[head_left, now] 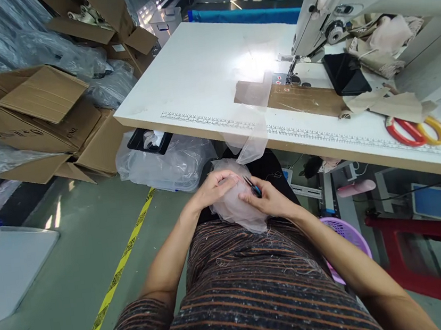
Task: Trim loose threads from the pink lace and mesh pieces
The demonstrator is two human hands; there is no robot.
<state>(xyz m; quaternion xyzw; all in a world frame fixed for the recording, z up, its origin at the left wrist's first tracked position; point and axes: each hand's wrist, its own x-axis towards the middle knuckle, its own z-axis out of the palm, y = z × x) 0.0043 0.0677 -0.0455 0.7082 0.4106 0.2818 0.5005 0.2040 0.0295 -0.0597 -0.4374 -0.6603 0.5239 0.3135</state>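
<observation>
A bundle of sheer whitish-pink fabric (236, 208) lies in my lap, and a strip of it runs up over the table edge toward the sewing machine. My left hand (217, 188) pinches a fold of this fabric. In my right hand (270, 196) is a small pair of thread snips (254, 188) with dark blades and a blue part, its tips pointing at the fabric near my left fingers. The snips' lower part is hidden by my fingers.
A sewing machine (345, 5) stands on the white table (192, 66). Near its front edge lie red-and-yellow-handled scissors (416, 130); a black phone-like slab (346, 73) rests by the machine. Cardboard boxes (37, 112) are at left, a purple basket (345, 235) below right.
</observation>
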